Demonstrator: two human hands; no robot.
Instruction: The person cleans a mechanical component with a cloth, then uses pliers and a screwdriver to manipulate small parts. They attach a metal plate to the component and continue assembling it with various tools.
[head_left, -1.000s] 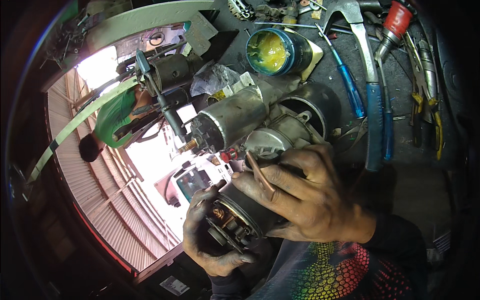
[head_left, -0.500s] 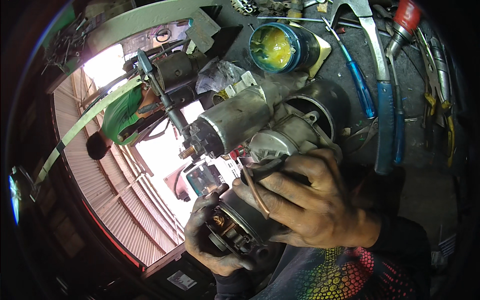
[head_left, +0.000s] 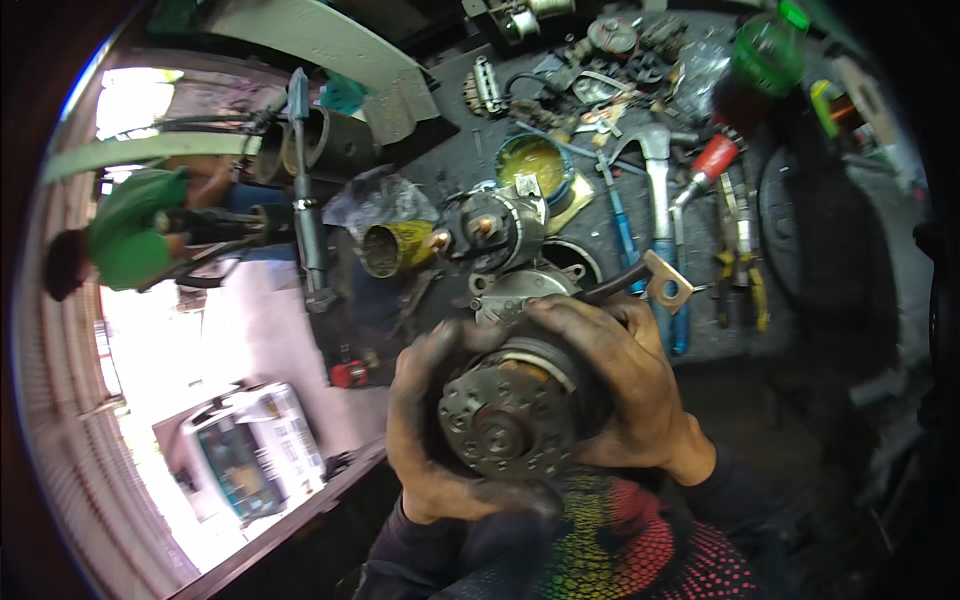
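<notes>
Between both hands I hold a dark cylindrical motor body, its round end plate [head_left: 505,425] with many small holes turned up toward me. My left hand [head_left: 418,430] curls around its left side, with the thumb below the plate. My right hand [head_left: 635,380] wraps its right side, fingers over the top. From behind the right fingers a black cable ends in a flat copper lug [head_left: 668,283] with a hole, standing free of the fingers. Just beyond, on the bench, lie a cast metal housing [head_left: 520,292] and a cylindrical solenoid [head_left: 510,228] with copper studs.
Behind the solenoid stands a tub of yellow grease [head_left: 535,165]; a yellowish can [head_left: 395,248] is left of it. A blue screwdriver [head_left: 622,225], a hammer [head_left: 657,180] and pliers [head_left: 745,250] lie to the right. A person in green [head_left: 140,230] is at far left.
The motor body has turned so its end plate faces me. My right fingers have shifted off the copper lug onto the body's side. The view has swung, showing more bench.
</notes>
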